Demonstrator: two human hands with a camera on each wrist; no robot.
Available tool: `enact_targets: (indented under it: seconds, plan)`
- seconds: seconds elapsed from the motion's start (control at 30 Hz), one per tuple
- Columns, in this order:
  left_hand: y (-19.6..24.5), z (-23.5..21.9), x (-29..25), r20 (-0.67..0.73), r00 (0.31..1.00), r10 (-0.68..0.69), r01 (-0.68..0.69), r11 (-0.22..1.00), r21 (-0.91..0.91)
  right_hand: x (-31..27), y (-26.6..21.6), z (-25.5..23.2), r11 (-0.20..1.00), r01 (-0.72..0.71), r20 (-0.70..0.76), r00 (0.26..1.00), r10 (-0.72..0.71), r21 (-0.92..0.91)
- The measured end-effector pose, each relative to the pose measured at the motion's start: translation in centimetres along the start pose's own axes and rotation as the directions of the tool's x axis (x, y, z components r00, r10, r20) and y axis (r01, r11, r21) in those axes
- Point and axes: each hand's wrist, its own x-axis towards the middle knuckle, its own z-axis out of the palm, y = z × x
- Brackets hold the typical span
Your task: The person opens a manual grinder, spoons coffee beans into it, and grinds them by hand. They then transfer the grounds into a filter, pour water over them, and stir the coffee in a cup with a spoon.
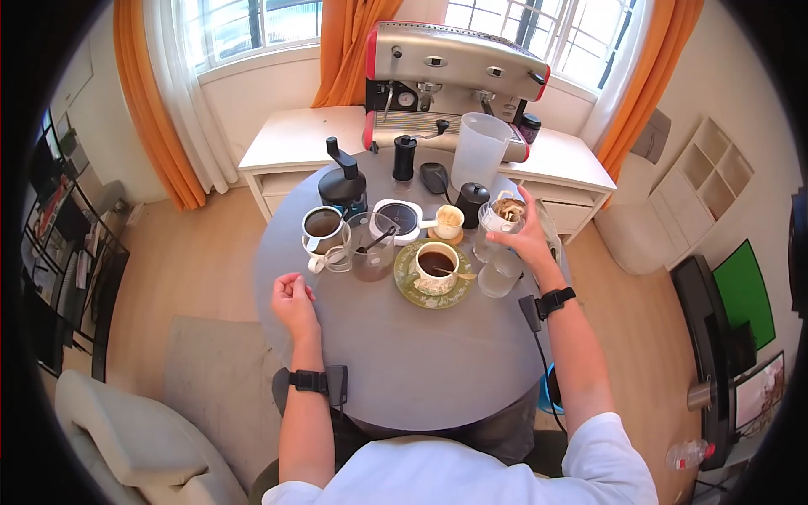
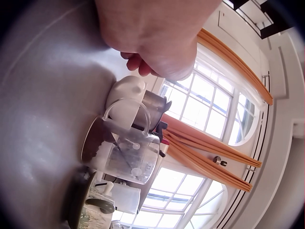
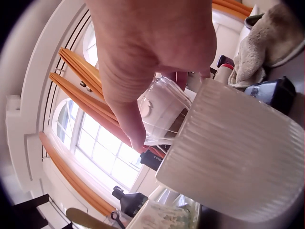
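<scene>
My right hand [image 1: 532,242] curls its thumb and fingers round a clear glass [image 1: 486,246] with a white paper drip coffee bag [image 1: 507,209] in its top. In the right wrist view, that glass [image 3: 162,112] shows between thumb and fingers, behind a ribbed frosted glass [image 3: 233,152]. The frosted glass [image 1: 501,274] stands just below the hand in the head view. My left hand [image 1: 295,303] holds nothing, its fingers loosely curled, near the table's left side. Left of centre stands a glass jug [image 1: 371,252]; a cup of dark coffee [image 1: 434,282] sits on a green saucer [image 1: 409,290].
A white mug with a filter [image 1: 323,231], a scale [image 1: 397,220], a small pot [image 1: 449,220], grinders [image 1: 404,160] and a tall frosted pitcher [image 1: 481,151] crowd the back of the round table [image 1: 387,362]. Behind it stands an espresso machine [image 1: 459,67]. A cloth [image 3: 267,43] lies at the right.
</scene>
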Motion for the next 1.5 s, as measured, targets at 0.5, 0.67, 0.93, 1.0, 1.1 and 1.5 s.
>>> enact_targets:
  seconds: [0.5,0.67,0.93,1.0,1.1,1.5]
  plan:
    - [-0.1,0.1,0.1,0.013,1.0,-0.017,0.017,1.0,-0.003,0.4,2.4,-0.1,0.989,-0.114,0.074,0.992,0.107,0.096]
    - [-0.2,-0.1,0.0,0.017,1.0,-0.018,0.018,1.0,-0.004,0.0,3.1,-0.8,0.998,-0.055,0.084,0.995,0.053,0.012]
    - [0.4,0.2,-0.1,0.002,0.999,-0.032,0.032,0.999,0.004,-7.8,0.4,-3.2,0.988,-0.155,-0.101,0.982,0.156,0.026]
    - [0.3,0.2,0.2,0.002,1.0,-0.03,0.03,1.0,-0.004,-9.8,0.9,-2.9,0.976,-0.212,-0.075,0.974,0.214,0.041]
    - [0.4,0.2,0.0,0.009,0.999,-0.038,0.039,0.999,-0.009,-11.7,2.4,-1.4,0.973,-0.182,-0.013,0.983,0.182,-0.144]
    - [0.9,0.4,-0.2,-0.008,0.999,-0.032,0.032,0.999,-0.001,-13.5,-3.1,2.0,0.953,-0.051,-0.178,0.984,-0.004,-0.299]
